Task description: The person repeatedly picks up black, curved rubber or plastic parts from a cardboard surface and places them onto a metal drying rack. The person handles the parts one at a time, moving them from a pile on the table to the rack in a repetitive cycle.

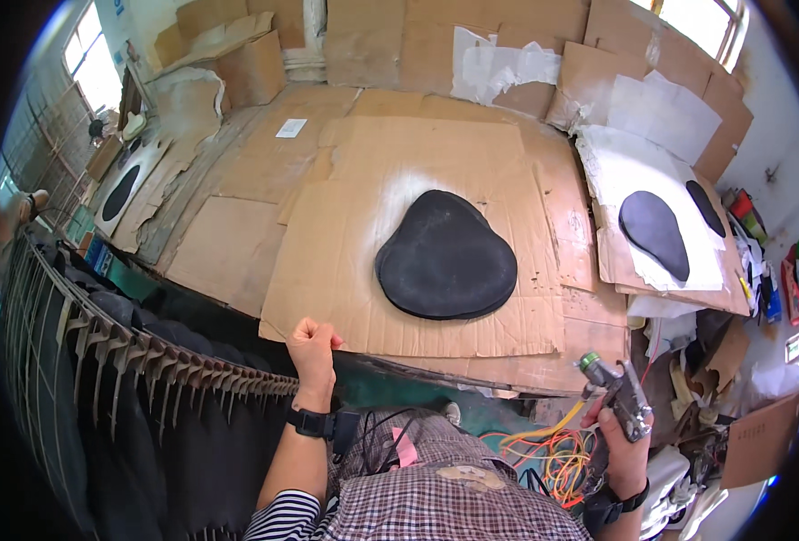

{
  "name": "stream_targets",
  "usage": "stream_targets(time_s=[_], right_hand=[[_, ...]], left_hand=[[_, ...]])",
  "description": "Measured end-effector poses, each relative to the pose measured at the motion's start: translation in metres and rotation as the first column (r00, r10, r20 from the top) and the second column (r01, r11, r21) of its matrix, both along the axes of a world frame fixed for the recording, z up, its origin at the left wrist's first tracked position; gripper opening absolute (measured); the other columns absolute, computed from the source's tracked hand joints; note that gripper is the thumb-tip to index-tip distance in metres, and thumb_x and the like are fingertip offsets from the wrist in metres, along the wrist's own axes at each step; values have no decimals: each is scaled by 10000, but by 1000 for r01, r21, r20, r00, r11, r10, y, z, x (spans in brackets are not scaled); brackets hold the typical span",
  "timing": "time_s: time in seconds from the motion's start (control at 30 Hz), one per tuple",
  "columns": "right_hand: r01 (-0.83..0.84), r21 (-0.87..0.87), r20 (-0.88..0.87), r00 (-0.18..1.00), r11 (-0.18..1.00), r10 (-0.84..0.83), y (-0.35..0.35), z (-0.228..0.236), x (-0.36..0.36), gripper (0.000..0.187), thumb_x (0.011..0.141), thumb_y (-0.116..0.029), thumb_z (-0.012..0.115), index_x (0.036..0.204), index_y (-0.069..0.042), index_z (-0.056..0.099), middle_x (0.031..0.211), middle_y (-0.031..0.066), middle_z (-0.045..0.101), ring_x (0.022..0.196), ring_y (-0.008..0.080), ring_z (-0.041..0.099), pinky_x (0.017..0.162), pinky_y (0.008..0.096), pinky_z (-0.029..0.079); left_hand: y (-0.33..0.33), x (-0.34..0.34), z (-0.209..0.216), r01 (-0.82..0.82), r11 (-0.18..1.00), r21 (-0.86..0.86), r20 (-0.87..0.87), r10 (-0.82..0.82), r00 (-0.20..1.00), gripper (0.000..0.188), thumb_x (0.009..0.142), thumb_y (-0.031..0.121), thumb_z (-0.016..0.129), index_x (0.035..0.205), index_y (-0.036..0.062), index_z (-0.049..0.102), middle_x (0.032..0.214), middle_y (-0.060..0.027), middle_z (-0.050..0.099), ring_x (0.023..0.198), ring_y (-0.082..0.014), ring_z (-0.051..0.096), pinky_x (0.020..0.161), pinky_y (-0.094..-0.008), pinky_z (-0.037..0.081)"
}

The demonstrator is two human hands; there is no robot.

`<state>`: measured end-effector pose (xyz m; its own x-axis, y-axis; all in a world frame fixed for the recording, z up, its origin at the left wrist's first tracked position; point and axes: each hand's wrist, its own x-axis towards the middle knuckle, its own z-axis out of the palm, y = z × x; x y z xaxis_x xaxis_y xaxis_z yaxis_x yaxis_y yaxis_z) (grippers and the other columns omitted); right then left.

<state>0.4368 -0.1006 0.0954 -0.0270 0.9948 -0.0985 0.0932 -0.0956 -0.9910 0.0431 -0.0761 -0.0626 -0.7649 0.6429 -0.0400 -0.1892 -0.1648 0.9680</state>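
A black, rounded three-lobed pad shaped like a seat cushion lies flat on a cardboard sheet on the bench before me. My left hand is closed in a fist by the sheet's near left corner, with nothing showing in it. At the lower right, my right hand grips a metal spray gun, its fingers wrapped round the handle. A yellow hose runs from the gun area down towards my lap. The gun is off the bench's front edge, apart from the pad.
On the right, a white-covered board carries a black teardrop-shaped piece and a second dark piece. A rack hung with black sheets stands close on my left. Tangled orange hoses lie low. Cardboard panels line the back.
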Motion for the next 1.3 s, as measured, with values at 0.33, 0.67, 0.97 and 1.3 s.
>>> stream_targets(time_s=[0.33,0.67,0.97,1.3], right_hand=[[-32,-19,184,982,999,35,-35,8,32,510,825,-131,669,1253,60,468,842,55,603,737,127,599,673,255,495],[-208,-87,-78,976,974,201,-15,-7,-20,525,819,-83,679,1279,34,452,876,95,627,784,156,616,716,286,510],[92,98,67,993,991,-99,7,-3,-33,214,851,-158,645,971,7,579,768,63,605,697,156,593,662,295,486],[-101,1,61,993,995,101,-2,8,2,610,787,-191,730,1273,44,445,843,60,601,752,130,606,674,266,519]], left_hand=[[9,-2,-20,54,997,-47,98,-50,994,250,758,-61,543,599,89,421,529,-54,513,460,-117,487,451,-240,397],[1,-14,-31,2,998,-59,67,2,998,259,766,-55,549,606,92,410,541,-53,530,474,-120,519,458,-235,415],[-13,-31,-36,-50,994,-97,115,62,991,234,769,-44,560,630,89,426,554,-55,552,473,-115,534,450,-223,426],[11,-23,-82,133,956,-263,129,-101,986,179,790,-6,570,944,38,490,692,-32,544,571,-115,564,499,-219,451]])
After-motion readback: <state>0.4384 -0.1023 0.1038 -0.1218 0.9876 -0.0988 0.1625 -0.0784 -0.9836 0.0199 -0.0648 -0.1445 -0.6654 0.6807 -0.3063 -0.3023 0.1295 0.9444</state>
